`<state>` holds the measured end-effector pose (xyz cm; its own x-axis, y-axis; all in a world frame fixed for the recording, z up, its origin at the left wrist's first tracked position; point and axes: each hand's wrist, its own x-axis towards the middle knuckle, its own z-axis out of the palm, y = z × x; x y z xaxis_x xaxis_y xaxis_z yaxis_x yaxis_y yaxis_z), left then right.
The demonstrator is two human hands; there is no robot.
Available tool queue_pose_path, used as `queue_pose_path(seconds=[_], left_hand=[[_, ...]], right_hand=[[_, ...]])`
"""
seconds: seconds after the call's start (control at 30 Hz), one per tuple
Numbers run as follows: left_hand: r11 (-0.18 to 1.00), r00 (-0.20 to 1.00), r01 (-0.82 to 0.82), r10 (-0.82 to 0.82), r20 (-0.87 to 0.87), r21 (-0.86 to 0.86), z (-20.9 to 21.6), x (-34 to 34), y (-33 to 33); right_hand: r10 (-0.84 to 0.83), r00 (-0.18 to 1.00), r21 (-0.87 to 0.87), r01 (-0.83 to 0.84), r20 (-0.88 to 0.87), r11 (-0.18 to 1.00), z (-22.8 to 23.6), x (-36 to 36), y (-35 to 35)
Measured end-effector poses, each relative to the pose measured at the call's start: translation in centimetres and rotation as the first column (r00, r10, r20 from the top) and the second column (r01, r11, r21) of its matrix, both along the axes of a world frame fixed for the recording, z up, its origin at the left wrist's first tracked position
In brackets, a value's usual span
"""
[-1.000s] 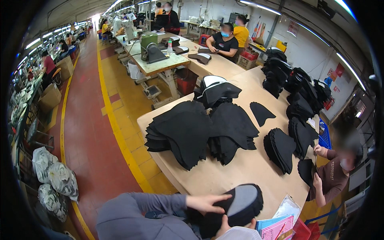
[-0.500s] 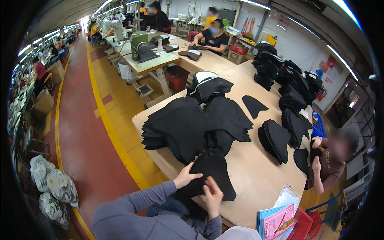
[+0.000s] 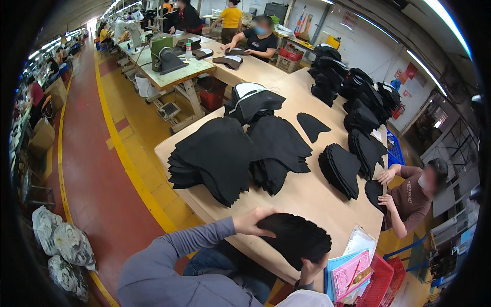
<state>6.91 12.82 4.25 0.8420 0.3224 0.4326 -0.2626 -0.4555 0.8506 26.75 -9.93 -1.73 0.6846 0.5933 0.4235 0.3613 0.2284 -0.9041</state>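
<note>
Both of my hands hold a stack of black curved fabric pieces (image 3: 296, 238) at the near edge of the table. My left hand (image 3: 255, 221) grips its upper left end, thumb on the face of the stack. My right hand (image 3: 313, 267) is closed on its lower right end, with some fingers hidden behind the fabric. Just beyond lie a large fanned pile of black pieces (image 3: 215, 156) and a second black pile (image 3: 279, 146). A single black piece (image 3: 312, 127) lies flat farther off, with another black stack (image 3: 338, 171) to its right.
Across the tan table (image 3: 286, 204), a person (image 3: 409, 197) at the right handles a black piece (image 3: 376, 194). Notebooks (image 3: 352, 273) and a red basket (image 3: 381, 276) sit near right. More black bundles (image 3: 327, 71) line the far side. A green machine (image 3: 164, 53) stands far left.
The stack has been turned from upright to slanting rightward, and its notched edge now faces right. My right hand, fingers spread before, has closed on its lower end. The whole view has shifted slightly.
</note>
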Motion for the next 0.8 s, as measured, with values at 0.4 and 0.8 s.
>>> queue_pose_path(seconds=[0.4,0.8], left_hand=[[0.976,0.972,-0.204,0.193,0.136,0.075,-5.6,4.2,-2.5],[0.975,0.989,-0.144,0.144,-0.010,-0.167,-0.4,3.5,-1.1]], right_hand=[[-0.031,0.999,-0.101,0.032,0.011,0.994,-5.8,-1.3,-0.1],[-0.282,0.945,0.059,0.276,0.167,0.959,-6.8,-1.2,0.3]])
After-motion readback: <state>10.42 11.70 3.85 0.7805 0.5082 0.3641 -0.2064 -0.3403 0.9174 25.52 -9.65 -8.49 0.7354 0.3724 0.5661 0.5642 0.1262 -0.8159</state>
